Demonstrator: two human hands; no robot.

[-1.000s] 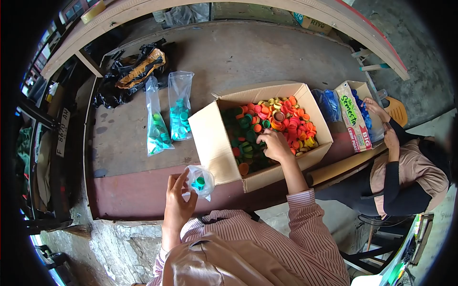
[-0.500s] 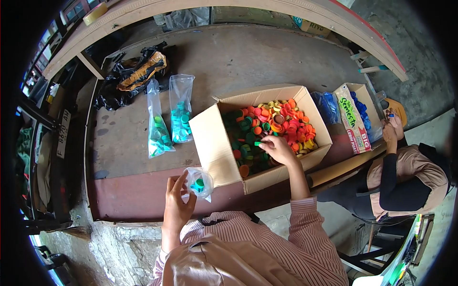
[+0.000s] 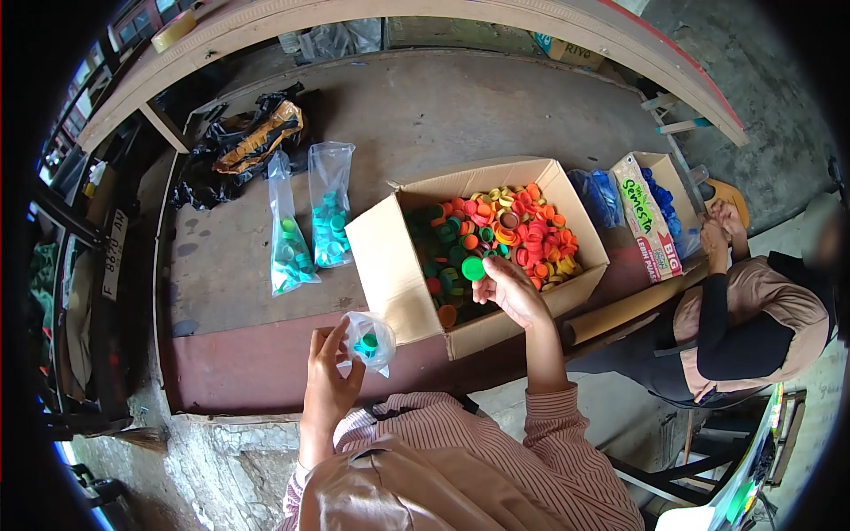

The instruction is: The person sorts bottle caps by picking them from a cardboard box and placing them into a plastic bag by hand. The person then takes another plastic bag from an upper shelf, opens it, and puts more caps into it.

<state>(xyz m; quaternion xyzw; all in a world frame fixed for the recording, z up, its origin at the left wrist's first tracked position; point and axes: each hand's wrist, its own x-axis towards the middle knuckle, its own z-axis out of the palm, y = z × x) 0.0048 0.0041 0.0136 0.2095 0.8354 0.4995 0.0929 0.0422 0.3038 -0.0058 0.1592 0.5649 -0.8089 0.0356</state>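
Observation:
My right hand (image 3: 511, 292) pinches a green bottle cap (image 3: 474, 268) above the near side of a cardboard box (image 3: 376, 274). The box holds loose bottle caps (image 3: 531, 239) in red, orange, yellow and green. Lower left, my left hand (image 3: 329, 367) grips a clear plastic bag (image 3: 381, 354) by its rim, with the mouth spread wide. A few green caps (image 3: 368, 342) show inside that bag. Two tall clear bags of teal and green caps, a left one (image 3: 282, 190) and a right one (image 3: 330, 164), lie on the table beyond my left hand.
A crumpled black plastic bag (image 3: 257, 133) lies at the table's back left. A printed carton (image 3: 649, 226) with blue caps (image 3: 664, 199) stands right of the box, beside a co-worker (image 3: 753, 319) whose hands are near it. A wooden beam (image 3: 425, 25) spans the far side.
My right hand has drawn back slightly toward me and turned, so the green cap now faces the camera. The left hand still holds the bag. The view has shifted slightly.

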